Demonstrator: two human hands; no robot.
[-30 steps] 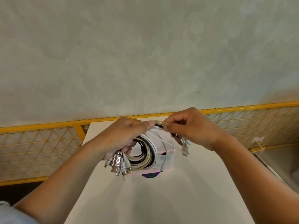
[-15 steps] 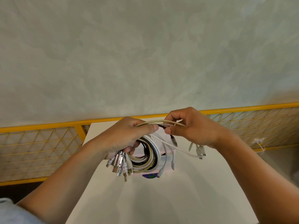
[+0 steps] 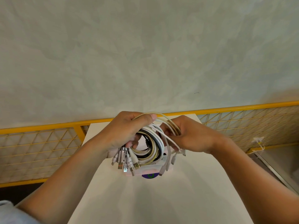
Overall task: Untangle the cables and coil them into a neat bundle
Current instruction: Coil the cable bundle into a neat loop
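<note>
Both left hand (image 3: 123, 131) and right hand (image 3: 192, 138) grip cables (image 3: 152, 147) above a white table (image 3: 145, 199). Yellow railing (image 3: 40, 143) at nine and three, wall (image 3: 145, 54) at twelve.

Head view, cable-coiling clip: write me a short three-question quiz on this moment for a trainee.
1. True or false: the left hand grips the cable coil.
2. What do the right hand fingers curl round? A) beige strands B) a red cable C) nothing.
3. Fill in: the connector ends hang ___ the left hand.
Key: 1 true; 2 A; 3 below.
</note>
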